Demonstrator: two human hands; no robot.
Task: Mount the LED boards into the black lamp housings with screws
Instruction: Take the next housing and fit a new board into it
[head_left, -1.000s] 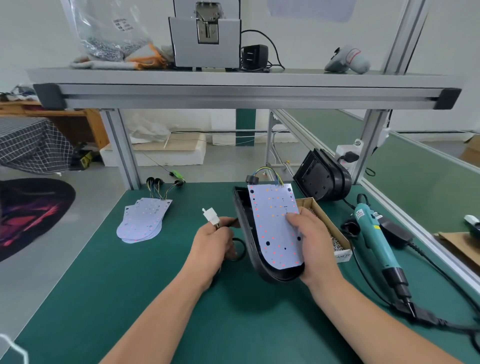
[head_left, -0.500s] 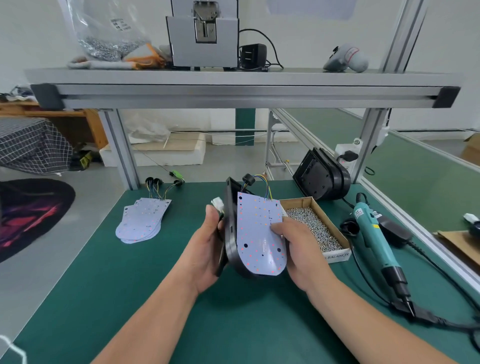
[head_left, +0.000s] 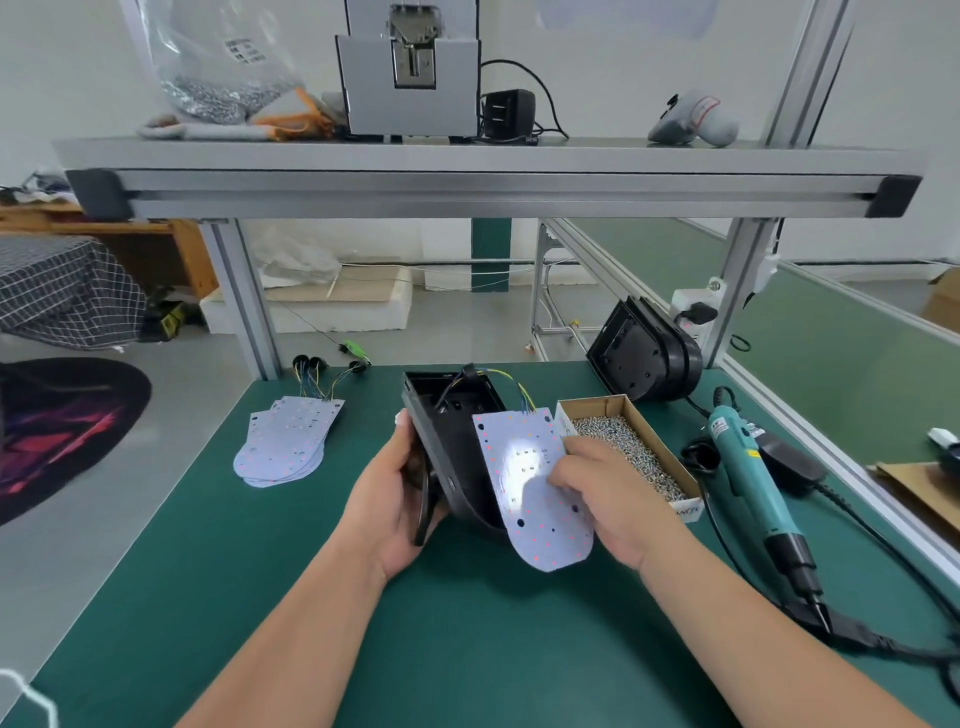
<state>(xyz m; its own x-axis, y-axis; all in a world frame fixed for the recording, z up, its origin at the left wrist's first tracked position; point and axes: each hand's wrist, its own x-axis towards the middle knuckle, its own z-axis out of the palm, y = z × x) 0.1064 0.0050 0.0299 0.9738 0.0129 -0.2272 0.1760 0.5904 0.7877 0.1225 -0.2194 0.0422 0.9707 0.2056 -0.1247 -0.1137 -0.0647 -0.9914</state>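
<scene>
The left hand (head_left: 395, 499) is gripping the black lamp housing (head_left: 452, 447) from its left side, holding it tilted over the green mat (head_left: 260, 597). Its fingers are wrapping behind the shell, out of sight, and I cannot tell whether the housing's lower end is touching the mat. The right hand (head_left: 608, 493) is pinching the LED board (head_left: 530, 514) at its right edge, with curled fingers lying on the face and the thumb hidden. The board is lying partly over the housing's open cavity, its rounded end sticking out past the rim. Glare is washing out its middle. Coloured wires (head_left: 523, 399) are running from its top edge into the dark interior. A box of screws (head_left: 592, 408) is sitting just right of the board, and an electric screwdriver (head_left: 748, 478) is lying beyond it, its cord running out of frame
</scene>
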